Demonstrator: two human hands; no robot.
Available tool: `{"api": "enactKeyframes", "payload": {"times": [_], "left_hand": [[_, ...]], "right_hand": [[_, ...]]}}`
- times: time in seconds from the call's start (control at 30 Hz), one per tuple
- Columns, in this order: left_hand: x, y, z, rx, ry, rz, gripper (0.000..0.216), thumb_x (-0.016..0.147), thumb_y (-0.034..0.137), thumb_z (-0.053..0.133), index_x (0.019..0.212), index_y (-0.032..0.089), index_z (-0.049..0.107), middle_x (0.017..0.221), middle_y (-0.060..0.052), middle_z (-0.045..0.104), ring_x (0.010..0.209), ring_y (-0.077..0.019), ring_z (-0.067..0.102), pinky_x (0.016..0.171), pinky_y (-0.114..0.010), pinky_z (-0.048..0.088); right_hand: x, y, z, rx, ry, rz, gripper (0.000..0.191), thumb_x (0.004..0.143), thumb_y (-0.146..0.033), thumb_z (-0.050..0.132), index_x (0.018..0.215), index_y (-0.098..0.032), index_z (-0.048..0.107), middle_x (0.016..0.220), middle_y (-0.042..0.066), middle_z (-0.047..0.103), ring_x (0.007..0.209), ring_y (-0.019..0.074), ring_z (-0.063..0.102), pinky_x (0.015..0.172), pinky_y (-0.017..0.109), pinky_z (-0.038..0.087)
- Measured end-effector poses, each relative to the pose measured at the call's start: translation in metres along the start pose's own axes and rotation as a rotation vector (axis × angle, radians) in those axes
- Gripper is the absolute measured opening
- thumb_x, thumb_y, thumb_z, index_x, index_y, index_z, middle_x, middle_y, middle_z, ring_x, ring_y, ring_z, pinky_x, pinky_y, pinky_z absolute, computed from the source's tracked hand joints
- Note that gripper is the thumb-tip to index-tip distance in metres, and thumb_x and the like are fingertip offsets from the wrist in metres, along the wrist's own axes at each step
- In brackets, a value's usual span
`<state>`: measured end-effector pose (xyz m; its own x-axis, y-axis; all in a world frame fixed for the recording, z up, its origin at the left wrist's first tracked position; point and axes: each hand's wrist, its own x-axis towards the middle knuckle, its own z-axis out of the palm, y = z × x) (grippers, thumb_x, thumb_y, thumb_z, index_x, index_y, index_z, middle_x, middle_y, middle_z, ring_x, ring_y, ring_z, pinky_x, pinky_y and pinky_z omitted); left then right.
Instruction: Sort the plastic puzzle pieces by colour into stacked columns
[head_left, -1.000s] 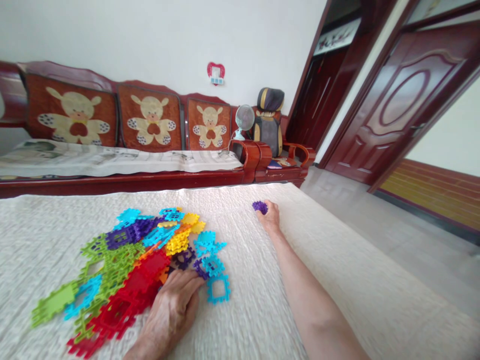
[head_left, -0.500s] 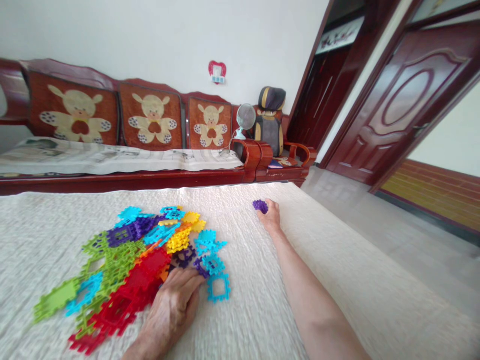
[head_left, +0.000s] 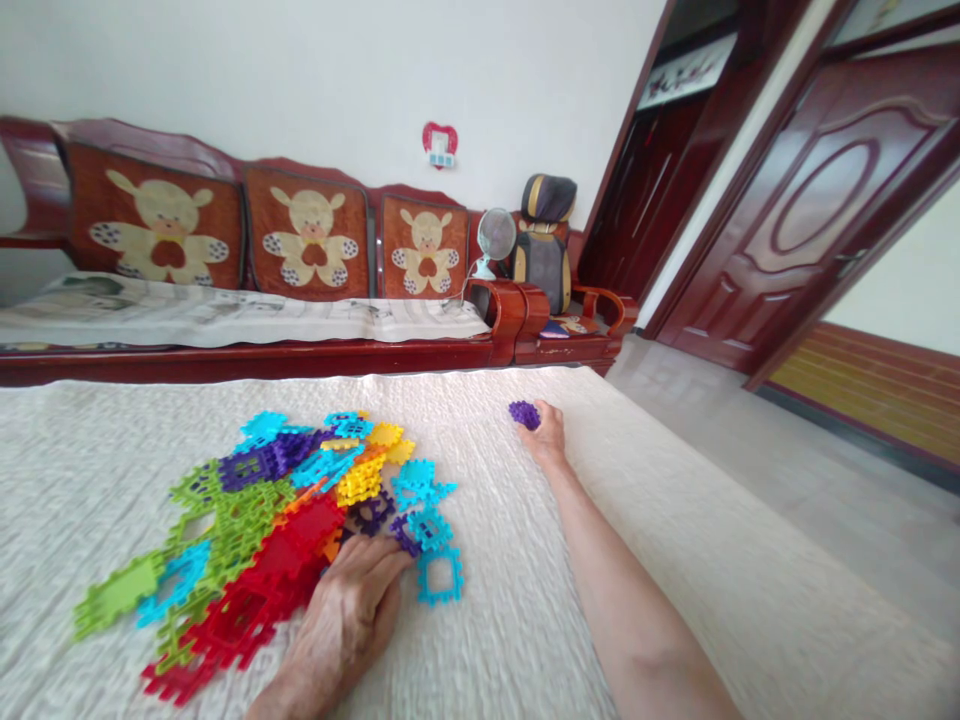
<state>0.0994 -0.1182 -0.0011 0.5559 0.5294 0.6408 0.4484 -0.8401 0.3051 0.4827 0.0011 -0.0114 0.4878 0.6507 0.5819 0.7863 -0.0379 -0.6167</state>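
My right hand reaches far across the table, its thumb and fingers closed around a small stack of purple interlocking plastic tiles on the cloth. At the near edge of a pile of notched tiles lies my left hand, back up, with fingers bent down; what is under them is hidden. Red tiles lie just left of it, and a dark purple tile is just beyond. To its right are blue tiles, the nearest a square frame. Green tiles and yellow tiles fill the rest.
A cream textured cloth covers the table. Behind it stands a dark red wooden sofa with bear-patterned cushions. A small fan and an armchair with a massage pad stand at its right. A wooden door is farther right.
The view has shifted very slightly. Both hands keep the same places, the right one still on the purple tiles and the left one still at the pile.
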Motion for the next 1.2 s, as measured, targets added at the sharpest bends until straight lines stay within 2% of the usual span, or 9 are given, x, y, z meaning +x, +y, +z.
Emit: {"api": "enactKeyframes", "payload": {"times": [0.17,0.27,0.4,0.5,0.6,0.73,0.93,1.07,1.2], "left_hand": [[-0.002,0.002,-0.002,0.020,0.006,-0.044,0.023,0.086,0.008,0.047,0.097,0.019,0.064,0.098,-0.006,0.069,0.089,-0.0193,0.063,0.079,-0.033,0.050],[0.001,0.005,-0.004,0.032,0.018,-0.074,0.022,0.087,0.007,0.046,0.091,0.018,0.064,0.095,-0.006,0.069,0.084,-0.0188,0.061,0.076,-0.033,0.049],[0.006,0.007,-0.004,0.026,-0.025,-0.108,0.022,0.086,0.007,0.045,0.086,0.018,0.065,0.091,-0.006,0.068,0.083,-0.0187,0.060,0.076,-0.034,0.047],[0.006,0.009,-0.004,0.053,-0.039,-0.125,0.022,0.085,0.007,0.046,0.084,0.017,0.066,0.088,-0.006,0.067,0.081,-0.0186,0.058,0.075,-0.034,0.046],[0.007,0.012,-0.004,0.090,-0.052,-0.134,0.023,0.084,0.007,0.045,0.080,0.017,0.065,0.083,-0.006,0.066,0.080,-0.0183,0.058,0.075,-0.033,0.046],[0.009,0.014,-0.005,0.108,-0.038,-0.138,0.024,0.084,0.006,0.045,0.077,0.017,0.065,0.079,-0.006,0.064,0.078,-0.0178,0.056,0.074,-0.032,0.045],[0.009,0.014,-0.006,0.105,-0.036,-0.143,0.025,0.083,0.006,0.045,0.075,0.018,0.064,0.076,-0.005,0.063,0.077,-0.0173,0.055,0.073,-0.031,0.045],[0.009,0.014,-0.005,0.083,-0.041,-0.140,0.026,0.085,0.007,0.043,0.076,0.017,0.065,0.078,-0.007,0.063,0.079,-0.0173,0.056,0.074,-0.031,0.046],[0.008,0.013,-0.005,0.065,-0.034,-0.131,0.026,0.086,0.007,0.042,0.077,0.017,0.065,0.081,-0.007,0.064,0.080,-0.0171,0.055,0.075,-0.032,0.046]], "right_hand": [[-0.009,-0.015,-0.008,0.189,0.113,0.016,0.039,0.069,-0.027,0.054,0.106,-0.018,0.057,0.104,0.009,0.058,0.091,0.0211,0.057,0.088,0.042,0.048],[-0.032,-0.047,-0.017,0.290,0.049,-0.052,0.031,0.072,-0.024,0.052,0.101,-0.019,0.059,0.098,0.007,0.061,0.085,0.0184,0.058,0.077,0.035,0.050],[-0.078,-0.114,-0.036,0.460,-0.296,-0.373,0.022,0.079,-0.018,0.052,0.099,-0.021,0.061,0.094,0.005,0.062,0.083,0.0166,0.059,0.072,0.030,0.049],[-0.108,-0.157,-0.050,0.568,-0.602,-0.626,0.024,0.079,-0.019,0.055,0.102,-0.021,0.062,0.100,0.006,0.062,0.093,0.0191,0.060,0.082,0.035,0.050],[-0.123,-0.174,-0.056,0.534,-0.719,-0.767,0.028,0.077,-0.020,0.059,0.105,-0.021,0.061,0.104,0.008,0.062,0.101,0.0223,0.058,0.090,0.040,0.048],[-0.131,-0.169,-0.050,0.360,-0.759,-0.860,0.033,0.075,-0.019,0.064,0.108,-0.021,0.060,0.108,0.009,0.062,0.102,0.0243,0.057,0.091,0.043,0.047],[-0.137,-0.166,-0.042,0.333,-0.689,-0.774,0.018,0.083,-0.016,0.056,0.099,-0.022,0.064,0.102,0.008,0.064,0.098,0.0218,0.059,0.089,0.039,0.049],[-0.134,-0.169,-0.042,0.493,-0.602,-0.502,0.014,0.086,-0.023,0.056,0.096,-0.024,0.066,0.105,0.007,0.063,0.102,0.0209,0.060,0.091,0.038,0.049],[-0.126,-0.166,-0.040,0.601,-0.600,-0.234,0.016,0.086,-0.034,0.058,0.091,-0.022,0.068,0.093,0.005,0.066,0.088,0.0180,0.062,0.076,0.031,0.051]]}}
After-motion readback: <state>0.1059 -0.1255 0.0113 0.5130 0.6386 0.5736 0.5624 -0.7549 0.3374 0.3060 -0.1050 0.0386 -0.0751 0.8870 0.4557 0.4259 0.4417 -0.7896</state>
